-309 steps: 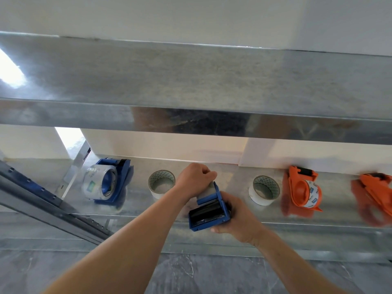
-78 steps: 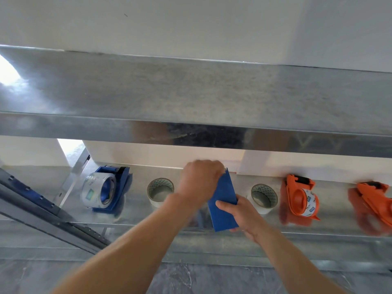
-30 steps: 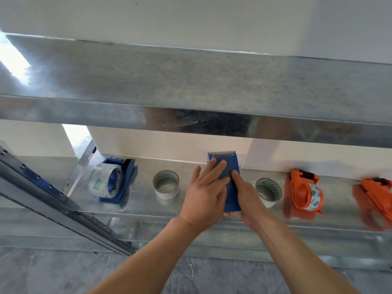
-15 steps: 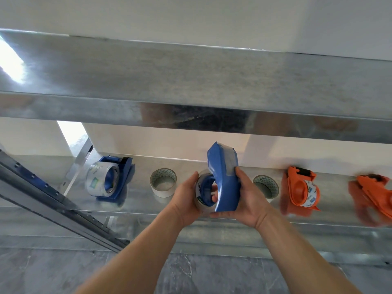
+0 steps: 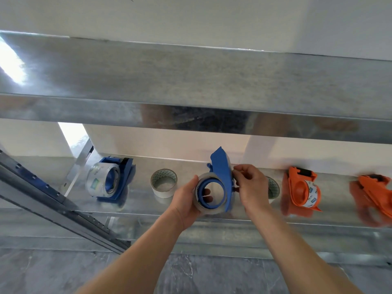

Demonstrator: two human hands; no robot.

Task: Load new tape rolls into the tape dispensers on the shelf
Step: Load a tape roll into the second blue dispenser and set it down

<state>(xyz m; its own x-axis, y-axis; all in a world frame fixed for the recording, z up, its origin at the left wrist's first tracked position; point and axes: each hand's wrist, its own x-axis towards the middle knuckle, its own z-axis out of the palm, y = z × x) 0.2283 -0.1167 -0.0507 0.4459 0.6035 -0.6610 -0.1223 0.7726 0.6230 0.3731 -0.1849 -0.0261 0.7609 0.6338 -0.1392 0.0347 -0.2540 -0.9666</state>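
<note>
Well out to the left of my left grip sits a blue dispenser [image 5: 115,181] on the shelf [image 5: 191,224], a clear roll already seated in it. Nearer, just left of that hand, a spare tape roll [image 5: 163,183] stands on end.

My left hand [image 5: 187,200] is curled around the clear tape roll [image 5: 210,195], fingers wrapped over its outer rim with fingertips showing through the core. That roll sits on the hub of the blue dispenser in hand [image 5: 222,177], held above the shelf's front edge. My right hand [image 5: 251,185] is closed in a fine pinch at the dispenser's right edge, thumb and forefinger together; I judge it is after the tape's loose end, though the film itself is too clear to make out.

The roll should be light and stiff at the rim but slick, so gripping the outer edge is best. The tape end will be thin, sticky and prone to folding on itself.

Behind my right hand another tape roll [image 5: 273,187] is mostly hidden. Further right sit a loaded orange dispenser [image 5: 303,187] and, blurred at the frame edge, a second orange dispenser [image 5: 375,192].
</note>
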